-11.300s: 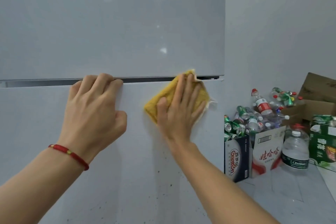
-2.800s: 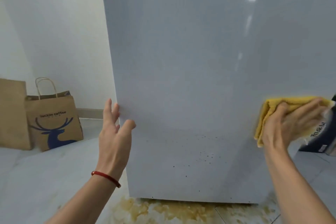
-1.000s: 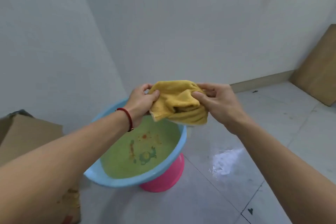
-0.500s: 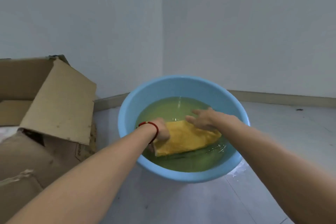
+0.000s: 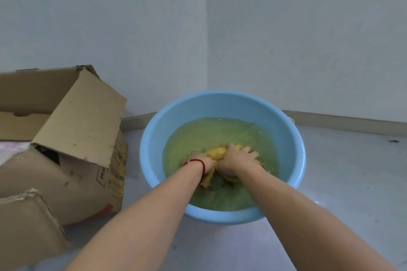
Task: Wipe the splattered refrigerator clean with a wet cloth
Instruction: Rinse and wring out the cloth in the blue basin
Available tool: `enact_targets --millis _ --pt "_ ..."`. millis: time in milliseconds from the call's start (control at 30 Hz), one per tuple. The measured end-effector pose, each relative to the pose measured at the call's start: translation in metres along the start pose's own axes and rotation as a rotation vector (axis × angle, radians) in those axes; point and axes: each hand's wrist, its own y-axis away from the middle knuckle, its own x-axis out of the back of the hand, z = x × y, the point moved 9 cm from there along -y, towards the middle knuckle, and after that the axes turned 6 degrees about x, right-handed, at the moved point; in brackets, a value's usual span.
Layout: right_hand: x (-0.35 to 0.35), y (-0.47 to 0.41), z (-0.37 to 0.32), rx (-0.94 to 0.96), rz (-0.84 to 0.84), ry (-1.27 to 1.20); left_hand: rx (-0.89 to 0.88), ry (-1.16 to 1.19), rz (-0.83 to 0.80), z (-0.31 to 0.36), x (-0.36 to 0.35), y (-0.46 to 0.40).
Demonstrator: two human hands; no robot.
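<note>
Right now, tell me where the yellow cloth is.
In the head view, the yellow cloth is bunched in the greenish water of the blue basin, gripped between the left hand and right hand, right of the cardboard box.

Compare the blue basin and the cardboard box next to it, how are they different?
The blue basin is round, smooth plastic; the cardboard box is angular, brown and scuffed. The basin sits upright holding yellow-green water, with both hands working a yellow cloth in it; the box has loose flaps folded outward, and its contents cannot be seen. The basin looks intact, while the box has torn, stained edges. Both rest on the pale floor near the wall.
</note>
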Motion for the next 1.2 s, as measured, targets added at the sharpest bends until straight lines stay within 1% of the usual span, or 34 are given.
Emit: enact_targets --millis 33,100,167,200,233,267,300,367,400,467,500,533,567,633,667,733,833,867,900,933,967,1000,1067,1100,1167,1200 --pt "0.000 -0.001 -0.005 0.025 0.000 -0.166 0.030 0.224 -0.056 0.001 -0.004 0.001" --pt "-0.002 0.000 -0.015 0.042 -0.054 -0.562 0.131 0.534 -0.154 -0.002 -0.011 0.007" --pt "-0.007 0.000 -0.024 -0.007 -0.105 -0.889 0.141 0.678 -0.241 0.003 -0.016 0.012" --pt "-0.007 -0.002 -0.028 0.001 -0.099 -0.935 0.108 0.706 -0.259 0.009 -0.018 0.013" --pt "-0.005 -0.005 -0.032 0.028 -0.064 -0.895 0.085 0.701 -0.245 0.010 -0.018 0.012" --pt "0.001 -0.010 -0.035 0.073 -0.010 -0.757 0.083 0.698 -0.235 0.009 -0.019 0.011" --pt "0.009 -0.009 -0.038 0.137 0.042 -0.539 0.086 0.692 -0.226 0.008 -0.019 0.011" --pt "0.028 -0.006 -0.039 0.245 0.140 -0.087 0.077 0.639 -0.255 0.006 -0.021 0.015" --pt "0.035 -0.010 -0.036 0.280 0.186 0.073 0.078 0.607 -0.244 0.002 -0.020 0.019" --pt "0.044 -0.017 -0.029 0.306 0.250 0.287 0.131 0.571 -0.218 -0.011 -0.016 0.019" --pt "0.047 -0.020 -0.023 0.285 0.272 0.341 0.151 0.556 -0.197 -0.013 -0.014 0.016" --pt "0.045 -0.024 -0.020 0.265 0.278 0.361 0.167 0.571 -0.173 -0.013 -0.011 0.015" --pt "0.040 -0.025 -0.017 0.237 0.249 0.351 0.171 0.587 -0.142 -0.013 -0.008 0.013" --pt "0.023 -0.025 -0.010 0.143 0.130 0.204 0.153 0.635 -0.084 -0.006 -0.002 0.012" --pt "0.013 -0.027 -0.010 0.109 0.066 0.110 0.141 0.676 -0.067 -0.002 -0.001 0.013" --pt "0.003 -0.029 -0.017 0.061 0.009 -0.126 0.150 0.679 -0.043 0.003 -0.005 0.010" --pt "0.000 -0.025 -0.031 0.095 -0.051 -0.655 0.181 0.692 -0.045 0.005 -0.016 0.014" --pt "0.000 -0.024 -0.033 0.095 -0.060 -0.764 0.161 0.753 -0.060 0.010 -0.019 0.017" --pt "0.002 -0.022 -0.031 0.105 -0.050 -0.787 0.158 0.860 -0.090 0.013 -0.025 0.019" --pt "0.007 -0.023 -0.029 0.133 -0.016 -0.740 0.121 0.911 -0.099 0.017 -0.027 0.019" --pt "0.012 -0.024 -0.027 0.167 0.029 -0.621 0.098 0.886 -0.079 0.016 -0.025 0.021" --pt "0.020 -0.025 -0.026 0.209 0.087 -0.454 0.045 0.768 -0.044 0.017 -0.017 0.029" --pt "0.033 -0.021 -0.029 0.287 0.188 -0.122 -0.009 0.635 -0.134 0.009 -0.018 0.033" --pt "0.040 -0.019 -0.034 0.330 0.249 0.003 0.006 0.607 -0.183 0.003 -0.018 0.031" --pt "0.049 -0.017 -0.039 0.378 0.353 0.198 0.117 0.568 -0.178 -0.007 -0.007 0.026" --pt "0.054 -0.016 -0.035 0.356 0.398 0.250 0.163 0.546 -0.175 -0.012 -0.001 0.026"
